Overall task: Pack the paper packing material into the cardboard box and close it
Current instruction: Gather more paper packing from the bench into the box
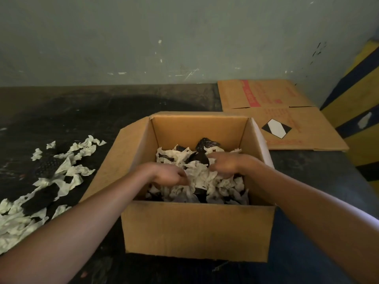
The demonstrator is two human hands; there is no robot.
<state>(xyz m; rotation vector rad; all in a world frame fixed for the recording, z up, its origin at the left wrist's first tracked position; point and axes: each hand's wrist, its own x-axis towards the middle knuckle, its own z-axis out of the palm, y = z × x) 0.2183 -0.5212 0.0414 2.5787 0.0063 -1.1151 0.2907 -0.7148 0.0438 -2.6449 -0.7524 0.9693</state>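
Observation:
An open brown cardboard box (196, 230) stands in front of me on a dark floor, all its flaps folded outward. Inside lies crumpled white paper packing material (207, 179) mixed with dark pieces. Both my hands are down inside the box. My left hand (168, 174) curls palm-down over the paper on the left side. My right hand (227, 163) presses on the paper on the right, fingers bent into it. A second spread of crumpled white paper (51, 181) lies loose on the floor left of the box.
A flattened cardboard box (287, 111) with red print and a black-and-white diamond label lies on the floor behind and to the right. A grey-green wall (164, 37) runs across the back. A yellow-and-blue striped surface (361, 95) rises at the right edge.

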